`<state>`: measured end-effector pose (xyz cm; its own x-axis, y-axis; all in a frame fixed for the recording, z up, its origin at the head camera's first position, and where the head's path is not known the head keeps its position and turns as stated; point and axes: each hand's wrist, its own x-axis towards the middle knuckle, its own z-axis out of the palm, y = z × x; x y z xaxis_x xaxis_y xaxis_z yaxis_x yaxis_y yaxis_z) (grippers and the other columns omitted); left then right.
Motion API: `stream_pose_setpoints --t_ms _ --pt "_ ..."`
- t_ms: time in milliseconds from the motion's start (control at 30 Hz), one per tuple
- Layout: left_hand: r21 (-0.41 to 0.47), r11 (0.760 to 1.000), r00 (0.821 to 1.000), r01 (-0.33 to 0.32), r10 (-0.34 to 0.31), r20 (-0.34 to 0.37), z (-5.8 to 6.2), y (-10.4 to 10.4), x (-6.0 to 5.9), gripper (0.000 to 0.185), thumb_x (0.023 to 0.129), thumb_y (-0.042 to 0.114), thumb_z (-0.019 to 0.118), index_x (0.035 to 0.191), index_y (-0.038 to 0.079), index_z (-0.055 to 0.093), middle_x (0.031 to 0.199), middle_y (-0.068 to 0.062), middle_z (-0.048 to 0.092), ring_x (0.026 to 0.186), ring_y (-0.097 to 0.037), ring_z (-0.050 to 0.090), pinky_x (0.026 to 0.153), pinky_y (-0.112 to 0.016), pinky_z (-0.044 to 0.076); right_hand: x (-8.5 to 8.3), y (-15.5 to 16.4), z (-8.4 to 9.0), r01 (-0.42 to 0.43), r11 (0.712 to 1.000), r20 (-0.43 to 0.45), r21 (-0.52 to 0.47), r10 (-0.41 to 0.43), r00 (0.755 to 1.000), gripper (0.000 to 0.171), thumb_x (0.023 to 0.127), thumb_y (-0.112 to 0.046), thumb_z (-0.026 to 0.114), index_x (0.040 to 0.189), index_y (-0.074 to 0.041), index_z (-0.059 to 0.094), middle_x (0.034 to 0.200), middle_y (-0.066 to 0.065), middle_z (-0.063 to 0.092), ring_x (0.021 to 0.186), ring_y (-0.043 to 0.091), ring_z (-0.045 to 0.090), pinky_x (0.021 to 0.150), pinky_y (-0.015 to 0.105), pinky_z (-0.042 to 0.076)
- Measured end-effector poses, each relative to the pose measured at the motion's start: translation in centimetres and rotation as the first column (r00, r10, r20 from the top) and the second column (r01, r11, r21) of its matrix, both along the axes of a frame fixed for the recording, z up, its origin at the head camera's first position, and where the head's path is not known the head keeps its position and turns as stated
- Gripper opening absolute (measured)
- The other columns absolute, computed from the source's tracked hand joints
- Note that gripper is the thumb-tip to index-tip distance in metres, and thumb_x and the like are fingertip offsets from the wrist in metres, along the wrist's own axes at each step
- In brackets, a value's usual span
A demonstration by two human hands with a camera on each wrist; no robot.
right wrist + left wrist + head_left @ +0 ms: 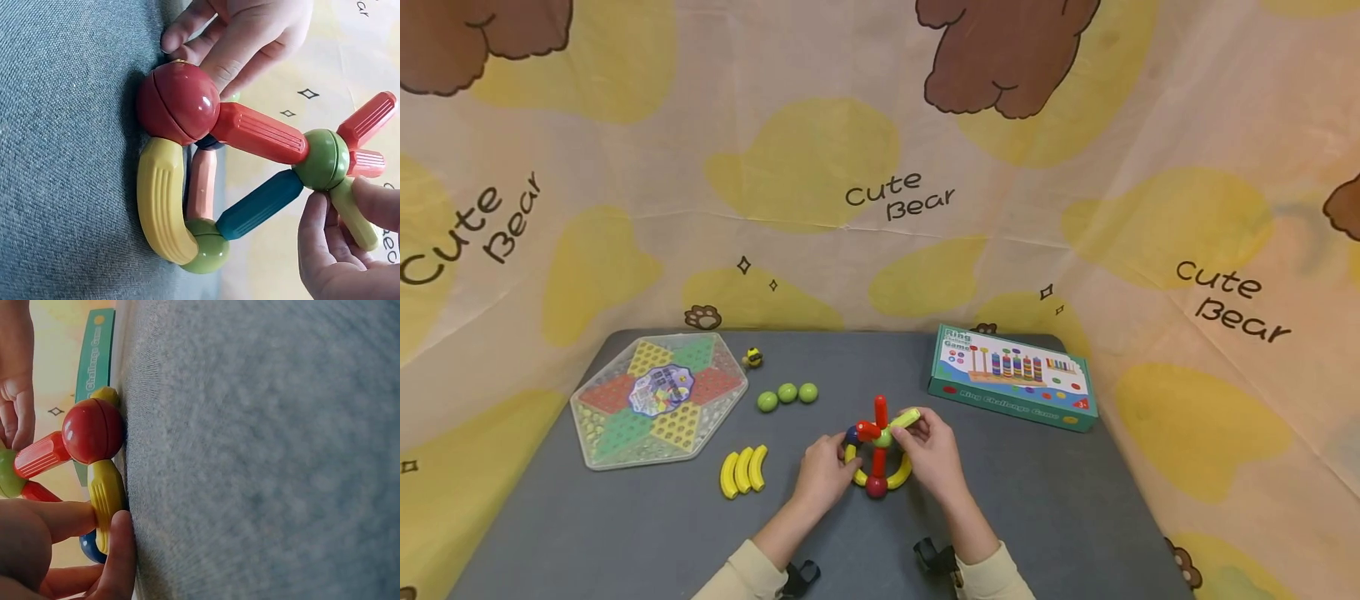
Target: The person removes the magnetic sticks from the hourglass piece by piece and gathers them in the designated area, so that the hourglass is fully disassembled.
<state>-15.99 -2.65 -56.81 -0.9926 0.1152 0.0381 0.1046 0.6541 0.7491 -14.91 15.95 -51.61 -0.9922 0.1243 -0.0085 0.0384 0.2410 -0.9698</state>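
Note:
A framework of magnetic rods and balls stands on the table between my hands. My left hand (822,477) pinches a yellow curved rod (106,484) low in its base, between a red ball (94,431) and a dark blue ball (852,434). My right hand (934,457) pinches a light yellow-green rod (906,417) that meets the upper green ball (320,160). Two short red rods (370,119) also stick out from that ball. Below it, a red rod (261,133) and a teal rod (261,204) slope down to the base, where another green ball (207,253) sits.
Left of the framework lie several yellow curved rods (743,472), with three green balls (787,392) behind them. A hexagonal game board (617,442) and a small bee figure (752,358) are at the back left. A green Ring Challenge Game box (1011,404) lies at the back right.

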Motion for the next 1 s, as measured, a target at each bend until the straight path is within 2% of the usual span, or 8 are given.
stream_pose_setpoints --t_ms 200,300,433,500,600,800,867,1000 --pt "0.005 1.0 1.0 -0.001 0.0 0.026 0.1 0.1 0.0 0.046 0.083 0.013 0.082 0.12 -0.009 0.066 0.076 -0.003 0.051 0.063 -0.012 0.048 0.054 -0.023 0.04 -0.1 -0.1 -0.1 0.023 0.999 0.063 -0.037 -0.021 0.998 0.04 0.095 -0.014 0.07 0.131 0.002 0.058 0.122 0.017 0.07 0.111 0.028 0.069 0.098 0.042 0.054" --pt "0.006 1.0 0.999 -0.004 0.003 0.037 0.3 0.1 0.0 0.046 0.084 0.013 0.081 0.121 -0.008 0.066 0.076 -0.002 0.051 0.063 -0.012 0.047 0.054 -0.023 0.04 -0.2 -0.1 -0.3 0.042 0.991 0.118 -0.125 -0.028 0.993 0.043 0.097 -0.012 0.067 0.135 0.003 0.055 0.126 0.021 0.068 0.111 0.026 0.068 0.098 0.042 0.053" --pt "0.013 1.0 1.0 0.003 -0.003 0.031 0.3 0.1 0.0 0.043 0.084 0.011 0.081 0.12 -0.008 0.067 0.076 -0.002 0.05 0.063 -0.012 0.047 0.054 -0.024 0.039 -0.3 0.1 -0.4 0.096 0.964 0.166 -0.249 -0.055 0.985 0.045 0.099 -0.008 0.063 0.14 0.004 0.047 0.122 0.024 0.068 0.096 0.019 0.07 0.093 0.036 0.057" --pt "0.008 1.0 1.0 0.009 -0.009 0.023 0.3 0.1 0.0 0.041 0.084 0.011 0.08 0.119 -0.007 0.067 0.076 -0.003 0.05 0.064 -0.013 0.047 0.054 -0.024 0.039 -0.4 0.4 -0.3 0.117 0.956 0.171 -0.269 -0.072 0.983 0.048 0.099 -0.008 0.063 0.142 0.001 0.044 0.114 0.023 0.07 0.087 0.018 0.068 0.087 0.032 0.057" --pt "-0.004 1.0 0.999 0.023 -0.023 0.024 0.4 0.0 -0.2 0.041 0.085 0.011 0.079 0.12 -0.007 0.067 0.076 -0.004 0.051 0.064 -0.014 0.047 0.054 -0.025 0.039 -0.2 0.9 -0.3 0.114 0.964 0.16 -0.239 -0.076 0.984 0.048 0.098 -0.01 0.065 0.141 -0.003 0.044 0.107 0.023 0.071 0.081 0.021 0.067 0.081 0.031 0.057" --pt "-0.068 0.996 0.998 0.053 -0.05 0.042 0.7 -0.1 -0.5 0.048 0.087 0.01 0.076 0.129 -0.008 0.063 0.086 -0.007 0.056 0.073 -0.018 0.053 0.062 -0.03 0.048 0.0 2.8 -0.9 0.064 0.98 0.147 -0.187 -0.036 0.988 0.044 0.096 -0.007 0.066 0.139 -0.007 0.055 0.131 0.023 0.054 0.093 0.026 0.067 0.084 0.036 0.059" --pt "-0.093 0.994 0.998 0.058 -0.055 0.032 0.8 -0.2 -0.6 0.047 0.087 0.01 0.075 0.13 -0.006 0.063 0.088 -0.007 0.057 0.074 -0.019 0.054 0.065 -0.033 0.049 0.0 3.9 -1.3 0.051 0.992 0.148 -0.116 -0.034 0.988 0.046 0.095 -0.007 0.066 0.14 -0.008 0.056 0.132 0.022 0.054 0.092 0.025 0.068 0.082 0.037 0.06" --pt "-0.121 0.99 0.998 0.069 -0.069 0.003 0.8 -0.2 -0.9 0.045 0.087 0.007 0.073 0.13 -0.003 0.065 0.087 -0.005 0.058 0.072 -0.018 0.054 0.065 -0.036 0.049 -0.1 6.2 -2.3 0.032 0.998 0.16 0.062 -0.042 0.986 0.046 0.093 -0.007 0.066 0.138 -0.003 0.055 0.119 0.021 0.062 0.08 0.024 0.069 0.075 0.036 0.059"
